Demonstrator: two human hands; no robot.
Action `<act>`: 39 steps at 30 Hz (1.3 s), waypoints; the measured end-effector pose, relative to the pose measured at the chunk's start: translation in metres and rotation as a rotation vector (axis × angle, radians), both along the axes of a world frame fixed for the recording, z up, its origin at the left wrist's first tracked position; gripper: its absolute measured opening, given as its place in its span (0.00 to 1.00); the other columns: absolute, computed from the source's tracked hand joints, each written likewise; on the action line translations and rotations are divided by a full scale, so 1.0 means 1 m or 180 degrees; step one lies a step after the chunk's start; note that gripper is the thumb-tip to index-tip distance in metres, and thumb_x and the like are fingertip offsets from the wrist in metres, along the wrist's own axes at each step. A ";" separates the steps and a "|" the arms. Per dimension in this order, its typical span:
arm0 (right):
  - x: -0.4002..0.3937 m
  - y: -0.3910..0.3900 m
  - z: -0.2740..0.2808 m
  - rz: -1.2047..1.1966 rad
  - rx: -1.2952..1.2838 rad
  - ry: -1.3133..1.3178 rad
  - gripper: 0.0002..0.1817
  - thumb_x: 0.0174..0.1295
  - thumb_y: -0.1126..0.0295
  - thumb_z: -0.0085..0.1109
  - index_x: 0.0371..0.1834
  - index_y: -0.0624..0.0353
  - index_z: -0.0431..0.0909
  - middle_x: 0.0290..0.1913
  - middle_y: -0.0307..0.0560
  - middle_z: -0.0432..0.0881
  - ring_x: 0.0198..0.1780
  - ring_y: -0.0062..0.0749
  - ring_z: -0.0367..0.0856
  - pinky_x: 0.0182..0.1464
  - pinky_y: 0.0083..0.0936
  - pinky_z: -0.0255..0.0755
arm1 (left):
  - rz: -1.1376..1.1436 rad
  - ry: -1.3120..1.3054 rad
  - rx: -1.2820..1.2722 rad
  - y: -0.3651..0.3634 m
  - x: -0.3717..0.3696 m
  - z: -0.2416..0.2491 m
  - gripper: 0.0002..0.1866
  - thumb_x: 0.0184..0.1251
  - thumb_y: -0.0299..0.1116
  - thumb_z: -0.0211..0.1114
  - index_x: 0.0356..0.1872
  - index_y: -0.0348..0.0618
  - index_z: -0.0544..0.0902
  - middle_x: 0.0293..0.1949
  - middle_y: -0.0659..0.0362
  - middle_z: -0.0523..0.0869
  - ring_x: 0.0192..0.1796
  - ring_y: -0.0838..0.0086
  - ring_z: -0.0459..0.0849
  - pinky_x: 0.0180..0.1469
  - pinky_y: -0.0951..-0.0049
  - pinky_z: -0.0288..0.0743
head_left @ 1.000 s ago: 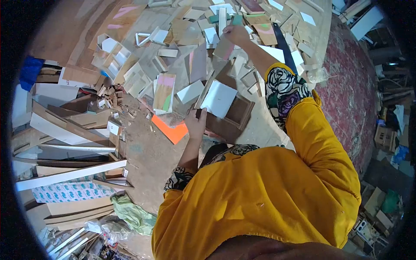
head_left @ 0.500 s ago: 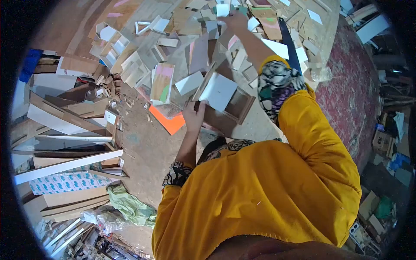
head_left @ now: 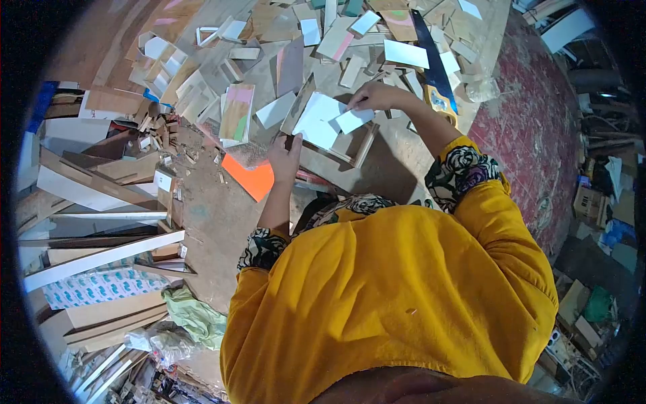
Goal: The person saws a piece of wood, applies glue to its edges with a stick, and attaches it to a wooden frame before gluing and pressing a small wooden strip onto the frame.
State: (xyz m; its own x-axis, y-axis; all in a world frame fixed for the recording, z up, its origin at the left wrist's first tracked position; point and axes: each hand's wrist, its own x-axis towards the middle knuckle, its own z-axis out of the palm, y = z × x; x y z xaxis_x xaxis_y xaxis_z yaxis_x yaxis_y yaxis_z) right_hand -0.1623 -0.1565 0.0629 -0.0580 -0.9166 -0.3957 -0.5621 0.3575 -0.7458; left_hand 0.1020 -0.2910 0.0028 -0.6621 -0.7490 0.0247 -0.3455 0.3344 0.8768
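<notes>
My left hand grips the near left edge of a shallow wooden frame, thumb on top. A white panel lies in the left part of the frame. Between the fingertips of my right hand is a small white rectangular piece, held over the frame's right part and overlapping the panel's edge. To the left of the frame lies another white piece. A board with pink and green marks is farther left. An orange flat piece sits beside my left wrist.
A handsaw with a dark blade lies right of my right hand. Many wood offcuts and small open boxes cover the far side. Stacked boards and a green cloth are at left. Red flooring is at right.
My right hand has come back from the far pile to the frame, bringing the small white piece. My left hand still grips the frame; the whole view has shifted slightly.
</notes>
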 end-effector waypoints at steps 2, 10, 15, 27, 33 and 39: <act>0.008 -0.004 0.009 -0.0071 0.0463 0.0028 0.14 0.48 0.67 0.61 0.40 0.55 0.82 0.32 0.40 0.83 0.32 0.23 0.78 0.38 0.22 0.70 | 0.0042 0.0456 0.0181 0.000 -0.002 -0.008 0.13 0.53 0.35 0.64 0.26 0.33 0.77 0.27 0.48 0.79 0.30 0.56 0.76 0.33 0.63 0.68; 0.005 0.002 -0.009 0.0247 0.0090 -0.0147 0.12 0.47 0.75 0.59 0.37 0.58 0.82 0.34 0.41 0.83 0.34 0.22 0.78 0.39 0.22 0.70 | -0.0066 0.0011 -0.0169 0.002 -0.002 0.017 0.12 0.53 0.34 0.63 0.28 0.33 0.78 0.27 0.48 0.79 0.31 0.57 0.77 0.34 0.64 0.68; -0.006 0.008 -0.013 -0.0021 0.0107 -0.0503 0.12 0.48 0.77 0.57 0.38 0.58 0.81 0.36 0.38 0.82 0.36 0.20 0.76 0.40 0.21 0.70 | 0.0013 0.0313 0.0074 0.003 -0.002 0.000 0.11 0.52 0.34 0.64 0.27 0.33 0.78 0.25 0.49 0.79 0.29 0.56 0.76 0.33 0.64 0.68; -0.084 0.017 0.015 -0.3123 -0.0761 -0.0462 0.13 0.49 0.75 0.55 0.39 0.57 0.80 0.35 0.38 0.80 0.37 0.24 0.75 0.37 0.22 0.70 | 0.0066 -0.0019 0.0105 0.003 0.000 0.013 0.14 0.54 0.38 0.64 0.27 0.33 0.77 0.26 0.47 0.80 0.28 0.59 0.78 0.32 0.66 0.70; -0.082 -0.039 -0.005 -0.2122 -0.1278 0.2638 0.18 0.41 0.70 0.61 0.40 0.53 0.79 0.43 0.50 0.78 0.44 0.44 0.77 0.47 0.36 0.71 | -0.0017 0.0171 -0.0135 0.004 -0.001 0.018 0.13 0.54 0.36 0.64 0.29 0.33 0.78 0.25 0.49 0.80 0.28 0.61 0.78 0.32 0.67 0.70; -0.021 -0.092 -0.011 -0.1404 -0.0826 0.2911 0.35 0.44 0.57 0.64 0.60 0.44 0.65 0.55 0.61 0.66 0.61 0.54 0.63 0.54 0.38 0.68 | -0.0058 0.0091 -0.0098 0.006 -0.002 0.024 0.12 0.55 0.35 0.63 0.28 0.33 0.79 0.24 0.50 0.80 0.27 0.62 0.78 0.30 0.67 0.69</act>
State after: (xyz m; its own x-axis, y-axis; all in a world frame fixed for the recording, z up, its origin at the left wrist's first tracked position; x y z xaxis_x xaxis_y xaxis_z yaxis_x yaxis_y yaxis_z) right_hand -0.1838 -0.2481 0.0523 -0.5856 -0.7919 0.1734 -0.8091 0.5578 -0.1852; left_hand 0.1003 -0.2854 0.0267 -0.6744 -0.7354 0.0665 -0.3141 0.3673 0.8755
